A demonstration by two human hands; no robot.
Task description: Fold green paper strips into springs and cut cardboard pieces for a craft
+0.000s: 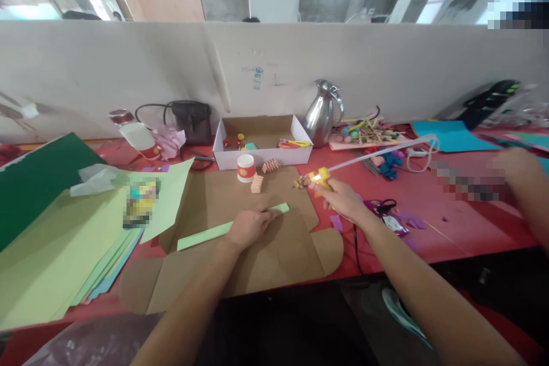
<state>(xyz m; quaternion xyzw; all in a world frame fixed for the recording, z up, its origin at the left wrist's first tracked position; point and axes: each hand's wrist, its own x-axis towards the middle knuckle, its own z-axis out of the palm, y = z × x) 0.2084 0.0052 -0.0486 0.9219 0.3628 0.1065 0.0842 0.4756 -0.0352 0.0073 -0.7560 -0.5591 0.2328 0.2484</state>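
Green strip (206, 235) is laid on flattened cardboard (274, 266), directly under left hand (249, 226), both ends bare either side of the fingers. Judged light, thin, bendy, easily creased; best taken by the long edges, no squeezing. Strip is covered by left fingers; pinched or just pressed, cannot be told. Yellow glue gun (319, 178) is gripped in right hand (342, 200), fingers wrapped round the handle; judged light, stiff, possibly hot in front, so best held by the handle only. Whitish stick (377, 152) is seen behind it, beyond right knuckles. Paper cup (246, 169) and pleated orange piece (257, 184) are set farther out than left fingers.
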